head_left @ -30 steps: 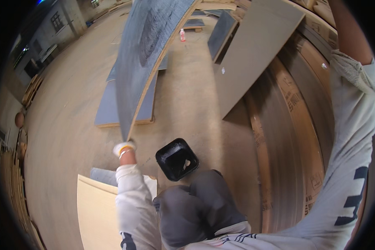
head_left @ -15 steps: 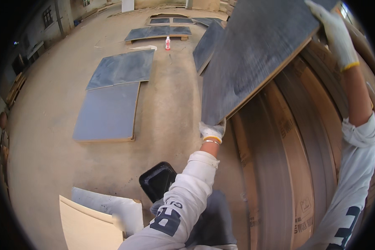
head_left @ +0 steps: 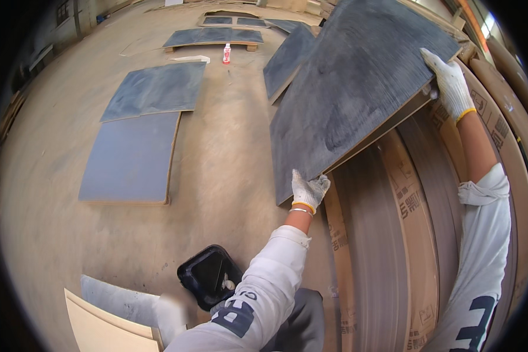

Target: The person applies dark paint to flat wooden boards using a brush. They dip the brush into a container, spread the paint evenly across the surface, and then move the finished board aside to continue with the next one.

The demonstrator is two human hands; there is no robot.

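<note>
A large dark grey wooden board (head_left: pixel 358 88) stands tilted in front of me at the right, its streaky face turned up toward me. My left hand (head_left: pixel 310 190), in a white knitted glove, grips the near lower edge with thumb and fingers. At the upper right, my right hand (head_left: pixel 447 82), gloved the same way, is closed over the board's right-hand edge near its corner. The fingertips behind the board are hidden. Beneath the upper edge shows a second panel edge, partly covered.
Long brown cardboard-wrapped packs (head_left: pixel 405 193) lie under the board at right. Grey boards (head_left: pixel 129 155) lie on the floor at left, with a red-and-white bottle (head_left: pixel 226 54) beyond. A black tray (head_left: pixel 188 276) and pale panels (head_left: pixel 100 320) sit near my legs.
The board has come down and toward me. My right hand is lower and closer, and the left hand's fingers now show against the board's face. The view has shifted slightly.
</note>
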